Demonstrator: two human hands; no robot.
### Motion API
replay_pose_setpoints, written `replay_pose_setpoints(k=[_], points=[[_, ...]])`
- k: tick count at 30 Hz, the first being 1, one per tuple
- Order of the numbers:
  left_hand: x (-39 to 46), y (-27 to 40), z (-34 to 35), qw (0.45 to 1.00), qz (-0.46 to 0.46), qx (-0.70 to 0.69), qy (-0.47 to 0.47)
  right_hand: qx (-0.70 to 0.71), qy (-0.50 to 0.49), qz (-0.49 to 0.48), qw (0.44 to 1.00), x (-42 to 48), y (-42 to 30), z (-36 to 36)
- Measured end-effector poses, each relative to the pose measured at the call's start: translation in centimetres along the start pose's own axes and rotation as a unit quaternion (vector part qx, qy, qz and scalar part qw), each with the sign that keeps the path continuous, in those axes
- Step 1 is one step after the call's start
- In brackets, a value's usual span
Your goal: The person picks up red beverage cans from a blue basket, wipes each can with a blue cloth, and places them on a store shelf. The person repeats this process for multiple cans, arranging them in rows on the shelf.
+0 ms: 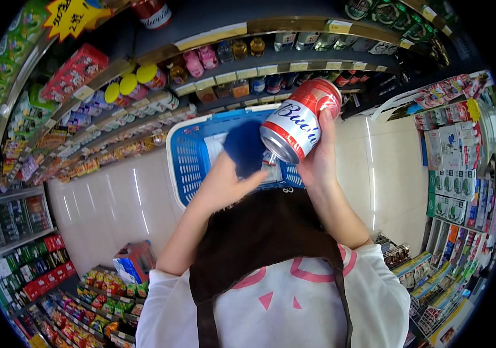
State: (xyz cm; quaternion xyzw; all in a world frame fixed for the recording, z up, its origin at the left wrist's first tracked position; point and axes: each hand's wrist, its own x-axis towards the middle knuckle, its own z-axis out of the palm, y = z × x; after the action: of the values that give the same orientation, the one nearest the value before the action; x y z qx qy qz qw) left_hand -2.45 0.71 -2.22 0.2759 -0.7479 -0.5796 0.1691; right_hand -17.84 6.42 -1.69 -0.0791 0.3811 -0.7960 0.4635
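Tilted over the basket is a red and white Budweiser beer can point(293, 124), its bottom end toward my lower left. My right hand point(322, 156) grips it from the right side. A dark blue cloth point(244, 148), blurred by motion, is in my left hand point(226, 185), just left of the can; it hides the fingers of that hand. Beneath both hands stands a blue plastic shopping basket point(187, 163) with a white rim. White packs and part of another can show inside the basket, partly covered by my hands and the cloth.
Shop shelves point(226, 74) with bottles and cans curve across the front. Snack shelves point(100, 143) run along the left. Boxed goods point(452, 182) stack up at the right. A wrapped pack point(135, 261) and a snack rack point(100, 300) are behind at lower left. Pale tiled floor point(113, 195) lies between.
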Motion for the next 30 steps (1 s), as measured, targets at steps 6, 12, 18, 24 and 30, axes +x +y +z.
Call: replay_pose_setpoints(k=[6,12,18,24,30], points=[[-0.6,-2.1,-0.2,0.947,-0.176,0.233,-0.131,-0.071,-0.013,-0.036,0.997,1.0,-0.9,-0.5],[2.8,1.6,-1.3,0.98,0.053,-0.19,-0.006,-0.193,-0.164,-0.158,0.954,2.5,-1.0,1.9],[5.6,2.5,-2.4,0.985,0.086,-0.136,0.054,-0.207,-0.294,-0.176,0.916,5.0,-1.6,3.3],[8.6,0.8,-5.5,0.948,0.252,0.084,0.175,-0.463,-0.447,-0.283,0.712,9.8,-3.4,4.2],[13.8,0.4,-9.4,0.939,0.211,0.16,0.218,-0.425,-0.347,-0.225,0.806,15.2,-1.1,6.2]])
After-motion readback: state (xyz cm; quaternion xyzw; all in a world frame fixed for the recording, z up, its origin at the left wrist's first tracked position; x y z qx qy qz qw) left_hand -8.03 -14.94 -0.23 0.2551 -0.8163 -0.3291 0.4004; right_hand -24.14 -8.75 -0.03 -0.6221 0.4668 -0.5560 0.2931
